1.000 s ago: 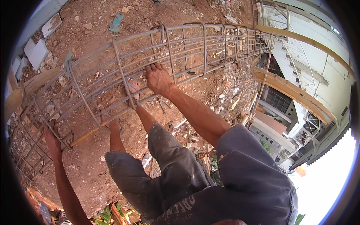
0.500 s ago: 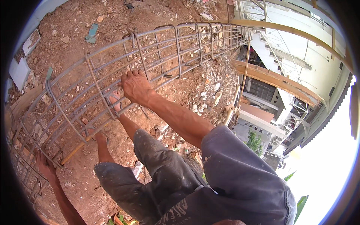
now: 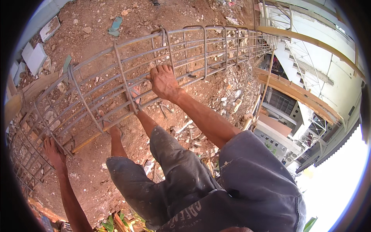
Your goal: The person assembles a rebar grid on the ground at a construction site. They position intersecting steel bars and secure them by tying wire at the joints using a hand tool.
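A long rebar cage [image 3: 141, 38] of rusty bars and bent stirrups curves across the view from lower left to upper right. My right hand [image 3: 165, 83] is closed on its near side, next to a stirrup. Something thin pokes out left of those fingers; I cannot tell what it is. Below the right wrist shows a pair of thin tool handles [image 3: 166, 109]; whether they hang or lie on the ground is unclear. At the lower left, my left hand [image 3: 54, 154] has its fingers curled over the cage's near bars beside a stirrup.
My feet [image 3: 136, 93] stand on reddish soil behind the bars. Broken white slabs [image 3: 34, 58] and a teal fragment [image 3: 115, 26] lie beyond the cage. Rubble [image 3: 189, 131] is scattered to the right. Wooden beams [image 3: 297, 91] and a white building with stairs [image 3: 305, 58] stand farther right.
The view has turned, shifting the scene mostly rightward. Both hands keep about the same places on the cage. The thin tool handles below my right wrist show more plainly.
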Motion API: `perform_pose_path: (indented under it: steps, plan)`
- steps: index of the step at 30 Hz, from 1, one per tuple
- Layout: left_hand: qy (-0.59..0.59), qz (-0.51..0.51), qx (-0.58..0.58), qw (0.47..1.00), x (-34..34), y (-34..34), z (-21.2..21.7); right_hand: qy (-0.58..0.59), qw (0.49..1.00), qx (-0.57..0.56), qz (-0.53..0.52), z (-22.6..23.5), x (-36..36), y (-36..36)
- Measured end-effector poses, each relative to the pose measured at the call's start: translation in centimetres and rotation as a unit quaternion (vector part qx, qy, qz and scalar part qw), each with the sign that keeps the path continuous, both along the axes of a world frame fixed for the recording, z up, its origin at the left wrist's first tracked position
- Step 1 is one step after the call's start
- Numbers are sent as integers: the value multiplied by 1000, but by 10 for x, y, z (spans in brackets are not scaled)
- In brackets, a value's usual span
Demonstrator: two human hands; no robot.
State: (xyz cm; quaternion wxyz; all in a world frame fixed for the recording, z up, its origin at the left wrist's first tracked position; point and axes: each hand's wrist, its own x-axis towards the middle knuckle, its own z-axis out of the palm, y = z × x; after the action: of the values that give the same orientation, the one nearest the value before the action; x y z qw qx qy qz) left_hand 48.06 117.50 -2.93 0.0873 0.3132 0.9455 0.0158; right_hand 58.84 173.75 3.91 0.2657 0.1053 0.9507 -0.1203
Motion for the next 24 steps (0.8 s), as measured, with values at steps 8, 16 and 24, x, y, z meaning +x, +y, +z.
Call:
perform_pose_path:
  steps: [8, 16, 24]
  plan:
    - [-86, 69, 80, 991, -8, 78, 41, 50, 991, -53, -116, 30, 10, -40]
    - [-192, 160, 67, 966, -1, 118, 26, -46, 968, -155, -190, 52, 64, -10]
    - [-140, 261, 121, 947, -1, 108, 59, -25, 917, -213, -337, 67, 114, -68]
